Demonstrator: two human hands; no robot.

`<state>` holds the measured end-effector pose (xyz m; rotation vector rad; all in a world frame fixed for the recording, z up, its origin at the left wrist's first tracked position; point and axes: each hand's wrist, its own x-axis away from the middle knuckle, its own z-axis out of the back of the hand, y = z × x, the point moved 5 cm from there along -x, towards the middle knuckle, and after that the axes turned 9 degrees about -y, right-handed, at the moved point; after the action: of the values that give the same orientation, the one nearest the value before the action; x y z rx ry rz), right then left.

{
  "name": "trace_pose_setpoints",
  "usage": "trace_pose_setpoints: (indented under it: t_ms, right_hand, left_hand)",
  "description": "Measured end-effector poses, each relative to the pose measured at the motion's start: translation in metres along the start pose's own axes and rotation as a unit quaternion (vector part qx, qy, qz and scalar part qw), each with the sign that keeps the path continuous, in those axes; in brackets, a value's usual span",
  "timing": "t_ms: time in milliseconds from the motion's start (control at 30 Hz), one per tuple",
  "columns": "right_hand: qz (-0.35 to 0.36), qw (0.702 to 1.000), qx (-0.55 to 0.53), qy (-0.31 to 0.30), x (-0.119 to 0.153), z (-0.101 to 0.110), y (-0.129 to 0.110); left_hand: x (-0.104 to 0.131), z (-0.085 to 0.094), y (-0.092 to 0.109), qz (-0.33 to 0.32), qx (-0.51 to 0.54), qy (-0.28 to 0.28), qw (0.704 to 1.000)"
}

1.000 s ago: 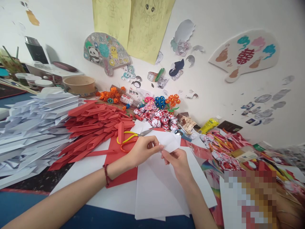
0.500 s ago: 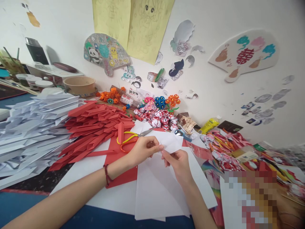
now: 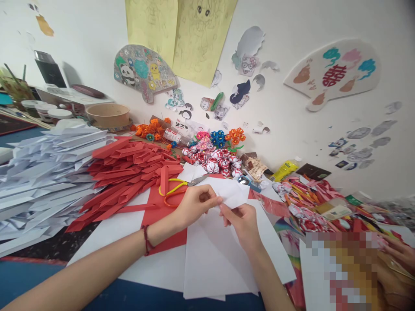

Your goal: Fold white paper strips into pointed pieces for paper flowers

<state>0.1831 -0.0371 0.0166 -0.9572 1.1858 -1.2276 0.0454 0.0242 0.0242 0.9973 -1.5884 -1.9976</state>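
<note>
Between my hands is a small piece of white paper, pinched by the thumb and fingers of my left hand and of my right hand. The two thumbs almost meet at its near edge. Beneath them lie large white sheets, overlapping a red sheet. Scissors with yellow and orange handles rest just beyond my left hand, blades partly open. My left wrist has a dark red cord bracelet. The fingertips under the paper are partly hidden.
At left are piles of folded white paper strips and folded red paper strips. Red-and-white paper flowers stand along the wall. Craft scraps and a yellow bottle are at right. Another person's hand is at the right edge.
My hands and the white paper stay almost still. At the far right, the other person's hand has come into view among the craft scraps.
</note>
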Motion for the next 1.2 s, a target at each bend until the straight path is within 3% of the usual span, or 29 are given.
trace_pose_setpoints:
  t_ms: [233,633,933,1200]
  right_hand:
    - [-0.007,1.0,-0.002,0.013,-0.0003,-0.0014,-0.0013]
    - [-0.005,0.996,-0.081,0.025,-0.0015,0.0059,0.0003]
    - [-0.005,0.997,-0.069,0.031,-0.0014,0.0049,-0.0019]
    - [0.001,0.997,-0.072,0.032,-0.0014,0.0053,-0.0039]
  left_hand:
    - [0.0041,-0.0002,0.0093,-0.033,-0.116,0.052,0.991]
    - [0.001,-0.0072,0.0062,0.0,0.011,-0.058,0.998]
    - [0.0011,-0.0082,0.0056,0.036,-0.014,-0.081,0.996]
    - [0.0024,-0.0084,0.0106,0.014,-0.022,-0.082,0.996]
